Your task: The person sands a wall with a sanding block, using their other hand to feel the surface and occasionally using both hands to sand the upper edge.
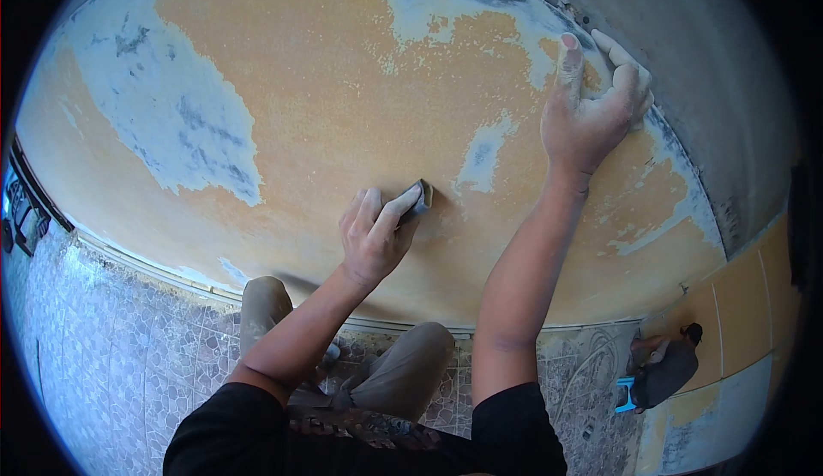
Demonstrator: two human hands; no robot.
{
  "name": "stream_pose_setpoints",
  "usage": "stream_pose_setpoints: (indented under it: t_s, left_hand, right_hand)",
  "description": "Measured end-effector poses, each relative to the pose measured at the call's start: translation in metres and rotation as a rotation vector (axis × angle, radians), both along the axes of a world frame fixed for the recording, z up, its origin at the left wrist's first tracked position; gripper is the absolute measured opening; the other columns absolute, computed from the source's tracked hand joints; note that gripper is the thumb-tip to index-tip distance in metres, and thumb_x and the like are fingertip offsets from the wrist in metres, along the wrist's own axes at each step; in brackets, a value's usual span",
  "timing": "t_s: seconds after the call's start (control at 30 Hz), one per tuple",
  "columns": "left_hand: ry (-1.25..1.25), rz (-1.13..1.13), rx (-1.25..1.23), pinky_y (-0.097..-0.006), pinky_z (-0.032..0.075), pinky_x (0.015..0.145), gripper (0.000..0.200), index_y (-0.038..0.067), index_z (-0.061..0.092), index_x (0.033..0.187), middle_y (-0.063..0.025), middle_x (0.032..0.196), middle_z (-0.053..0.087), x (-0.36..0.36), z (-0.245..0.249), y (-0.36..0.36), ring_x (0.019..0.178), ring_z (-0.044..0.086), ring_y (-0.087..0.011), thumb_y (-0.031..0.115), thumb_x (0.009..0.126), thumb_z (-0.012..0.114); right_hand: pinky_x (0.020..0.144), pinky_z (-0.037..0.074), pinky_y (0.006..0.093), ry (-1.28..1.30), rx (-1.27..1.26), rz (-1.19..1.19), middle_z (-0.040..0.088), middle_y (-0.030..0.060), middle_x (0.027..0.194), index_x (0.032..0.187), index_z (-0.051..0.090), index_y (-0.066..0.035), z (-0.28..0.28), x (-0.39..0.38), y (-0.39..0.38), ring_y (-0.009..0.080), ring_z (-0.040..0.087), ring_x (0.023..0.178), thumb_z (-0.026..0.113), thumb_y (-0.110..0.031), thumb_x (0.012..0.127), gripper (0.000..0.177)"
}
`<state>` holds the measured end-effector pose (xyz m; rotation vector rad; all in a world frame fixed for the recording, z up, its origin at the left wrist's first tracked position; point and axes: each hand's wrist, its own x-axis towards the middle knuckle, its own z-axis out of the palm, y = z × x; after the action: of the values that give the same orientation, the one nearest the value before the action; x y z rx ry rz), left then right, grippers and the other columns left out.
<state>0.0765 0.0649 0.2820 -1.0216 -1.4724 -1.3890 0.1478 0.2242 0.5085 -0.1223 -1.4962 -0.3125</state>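
Observation:
A large curved panel [326,90] fills most of the view, its surface patched in tan, pale blue-white and dark grey. My left hand [377,231] is closed around a folded piece of sandpaper [420,197], pressed to the lower middle of the panel. Dust coats my right hand [591,111] at the panel's upper right edge. Its thumb lies on the panel's face, while the other fingers curl over the rim and are partly hidden.
Patterned floor tiles [111,330] run below the panel at left. A cable [591,364] lies on the floor at right. Another person [673,369] sits on a blue stool [626,394] beside a tan and grey surface [716,407]. A grey wall [711,73] stands beyond the panel's right edge.

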Motion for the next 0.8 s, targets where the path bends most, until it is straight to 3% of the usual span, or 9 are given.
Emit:
stream_pose_setpoints:
  t_s: [0.1, 0.27, 0.37, 0.47, 0.57, 0.8]
  left_hand:
    - [0.044, -0.016, -0.004, -0.0367, 0.041, 0.053, 0.040, 0.007, 0.075, 0.109, -0.0065, 0.074, 0.055, -0.003, -0.012, -0.006, 0.060, 0.052, -0.0233, 0.002, 0.072, 0.089]
    - [0.046, -0.091, 0.047, -0.0372, 0.041, 0.053, 0.037, 0.006, 0.074, 0.108, -0.0086, 0.075, 0.054, -0.008, 0.072, -0.001, 0.062, 0.052, -0.0238, 0.001, 0.074, 0.087]
    - [0.014, -0.073, 0.091, -0.0374, 0.041, 0.053, 0.036, 0.006, 0.074, 0.108, -0.0085, 0.076, 0.054, -0.005, 0.073, 0.002, 0.063, 0.052, -0.0238, 0.001, 0.074, 0.087]
    - [0.047, -0.038, -0.061, -0.0379, 0.041, 0.053, 0.036, 0.006, 0.074, 0.107, -0.0080, 0.075, 0.054, 0.002, 0.003, -0.003, 0.063, 0.052, -0.0240, 0.000, 0.074, 0.087]
    - [-0.012, -0.055, -0.072, -0.0376, 0.042, 0.053, 0.036, 0.006, 0.074, 0.107, -0.0075, 0.074, 0.054, -0.003, -0.011, -0.013, 0.064, 0.054, -0.0235, -0.001, 0.074, 0.086]
    - [0.035, -0.159, 0.085, -0.0370, 0.047, 0.060, 0.035, 0.005, 0.073, 0.109, -0.0084, 0.077, 0.056, -0.004, 0.110, 0.010, 0.068, 0.057, -0.0245, 0.002, 0.076, 0.085]
  right_hand:
    - [0.103, 0.035, 0.0489, -0.016, -0.007, -0.011, 0.060, 0.0038, 0.110, 0.114, 0.072, -0.015, 0.004, 0.002, 0.001, 0.0291, 0.052, 0.113, 0.079, -0.044, 0.091, 0.037]
    - [0.103, 0.035, 0.0502, -0.057, -0.012, -0.031, 0.059, 0.0050, 0.110, 0.113, 0.072, -0.015, 0.005, 0.004, 0.000, 0.0292, 0.050, 0.115, 0.077, -0.045, 0.092, 0.036]
    - [0.102, 0.034, 0.0513, -0.065, -0.047, -0.042, 0.057, 0.0055, 0.112, 0.112, 0.070, -0.016, 0.006, 0.002, -0.001, 0.0289, 0.049, 0.117, 0.074, -0.048, 0.094, 0.037]
    - [0.101, 0.034, 0.0518, -0.046, -0.053, -0.043, 0.056, 0.0058, 0.113, 0.113, 0.069, -0.016, 0.004, 0.000, -0.003, 0.0289, 0.049, 0.117, 0.073, -0.050, 0.095, 0.039]
    - [0.101, 0.033, 0.0521, -0.031, -0.071, -0.035, 0.055, 0.0053, 0.112, 0.113, 0.068, -0.016, 0.005, -0.003, -0.002, 0.0292, 0.049, 0.116, 0.072, -0.051, 0.095, 0.040]
    - [0.102, 0.036, 0.0495, -0.020, -0.078, -0.034, 0.058, 0.0070, 0.112, 0.112, 0.069, -0.012, 0.002, -0.003, -0.007, 0.0293, 0.051, 0.114, 0.072, -0.049, 0.096, 0.040]
